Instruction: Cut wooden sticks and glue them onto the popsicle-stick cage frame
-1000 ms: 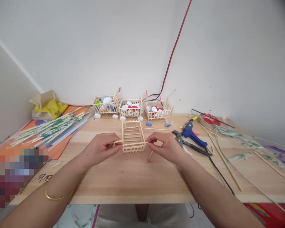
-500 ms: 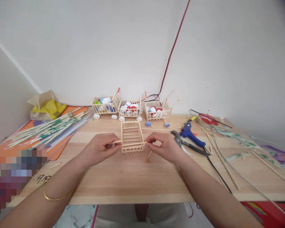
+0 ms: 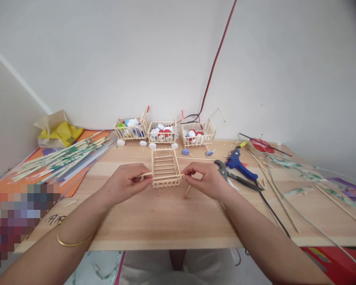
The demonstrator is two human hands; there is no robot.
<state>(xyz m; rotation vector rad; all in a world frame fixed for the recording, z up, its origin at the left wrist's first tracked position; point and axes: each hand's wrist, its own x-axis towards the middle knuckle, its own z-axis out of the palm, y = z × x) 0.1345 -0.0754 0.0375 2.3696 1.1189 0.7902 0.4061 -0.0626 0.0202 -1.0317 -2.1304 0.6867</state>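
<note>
A small open basket frame of thin wooden sticks [image 3: 166,184] sits in front of me on the wooden table. Across its near end runs a thin wooden stick [image 3: 167,177], roughly level. My left hand [image 3: 133,179] pinches this stick near its left end, fingertips close against the basket's left side. At the other end, the thumb and fingers of my right hand [image 3: 203,178] are closed on the stick's tip, just beyond the right side. Whether the left fingertips also grip the frame I cannot tell. A short stick piece [image 3: 188,189] lies by my right hand.
Behind are three stick carts holding bottle caps: left [image 3: 131,132], middle [image 3: 162,134], right [image 3: 198,136]. To the right lie cutters [image 3: 243,182], a blue glue gun [image 3: 240,166] and a red dish [image 3: 262,146]. Bundled sticks [image 3: 68,158] cover the left side.
</note>
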